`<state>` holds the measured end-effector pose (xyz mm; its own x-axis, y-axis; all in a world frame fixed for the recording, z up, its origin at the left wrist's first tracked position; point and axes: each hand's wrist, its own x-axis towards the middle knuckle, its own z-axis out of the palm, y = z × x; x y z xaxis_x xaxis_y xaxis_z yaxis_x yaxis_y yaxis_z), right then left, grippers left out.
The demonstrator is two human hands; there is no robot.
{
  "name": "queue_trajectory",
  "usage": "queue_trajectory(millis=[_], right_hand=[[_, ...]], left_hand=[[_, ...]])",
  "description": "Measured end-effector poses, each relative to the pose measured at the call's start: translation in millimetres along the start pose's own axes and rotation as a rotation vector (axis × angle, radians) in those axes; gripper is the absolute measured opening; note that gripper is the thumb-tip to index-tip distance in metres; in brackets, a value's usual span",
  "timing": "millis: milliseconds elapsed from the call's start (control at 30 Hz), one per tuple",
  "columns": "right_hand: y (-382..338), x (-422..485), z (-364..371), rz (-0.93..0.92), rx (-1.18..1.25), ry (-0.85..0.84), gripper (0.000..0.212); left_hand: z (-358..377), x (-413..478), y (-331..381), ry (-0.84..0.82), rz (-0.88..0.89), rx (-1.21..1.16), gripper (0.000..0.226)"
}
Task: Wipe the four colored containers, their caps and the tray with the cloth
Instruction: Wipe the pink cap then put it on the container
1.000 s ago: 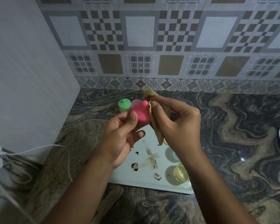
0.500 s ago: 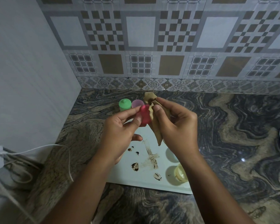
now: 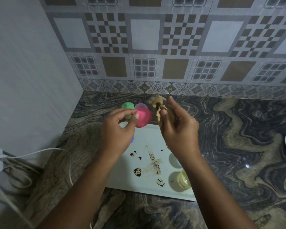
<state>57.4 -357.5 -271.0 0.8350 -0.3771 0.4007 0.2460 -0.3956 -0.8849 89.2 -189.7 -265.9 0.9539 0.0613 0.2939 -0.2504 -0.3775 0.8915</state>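
Two hands work above the far edge of the tray point(image 3: 122, 182), which lies on the marble counter point(image 3: 238, 146). Left hand point(image 3: 117, 134): thumb and fingertips pinch the pink container point(image 3: 144, 117), holding it clear of the tray. Right hand point(image 3: 178, 131): thumb and curled fingers grip the bunched tan cloth point(image 3: 159, 109), index finger extended. The cloth sits just beside the pink container and appears not to touch it. Step in hand, as judged: wiping the pink container. The next move calls for bringing the cloth onto its surface and turning it in the pinch. The green container point(image 3: 127, 105) stands behind; the yellow container point(image 3: 183, 178) rests on the tray, which carries brown stains and is not yet wiped.
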Motion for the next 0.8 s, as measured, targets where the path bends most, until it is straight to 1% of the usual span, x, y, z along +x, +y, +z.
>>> queue_trajectory(millis=[100, 167, 233, 300, 433, 500, 600, 800], right_hand=[[23, 8, 9, -0.150, -0.180, 0.021, 0.035], [48, 18, 24, -0.242, -0.283, -0.028, 0.034], [74, 31, 40, -0.236, -0.387, -0.138, 0.040], [95, 44, 54, -0.195, -0.495, -0.244, 0.051], [123, 67, 73, -0.202, -0.633, -0.348, 0.043], [130, 77, 78, -0.183, -0.654, -0.374, 0.036], [139, 89, 86, -0.146, -0.630, -0.354, 0.024], [151, 103, 94, -0.083, -0.556, -0.294, 0.022]], left_hand=[[4, 18, -23, 0.029, 0.064, 0.119, 0.014], [9, 35, -42, 0.019, 0.094, 0.210, 0.018], [15, 53, -58, -0.014, 0.117, 0.307, 0.020], [24, 71, -70, -0.053, 0.123, 0.399, 0.021], [44, 100, -91, -0.122, 0.097, 0.560, 0.024], [52, 109, -100, -0.139, 0.070, 0.598, 0.024], [65, 121, -108, -0.173, 0.061, 0.642, 0.025], [85, 133, -126, -0.270, 0.057, 0.704, 0.024]])
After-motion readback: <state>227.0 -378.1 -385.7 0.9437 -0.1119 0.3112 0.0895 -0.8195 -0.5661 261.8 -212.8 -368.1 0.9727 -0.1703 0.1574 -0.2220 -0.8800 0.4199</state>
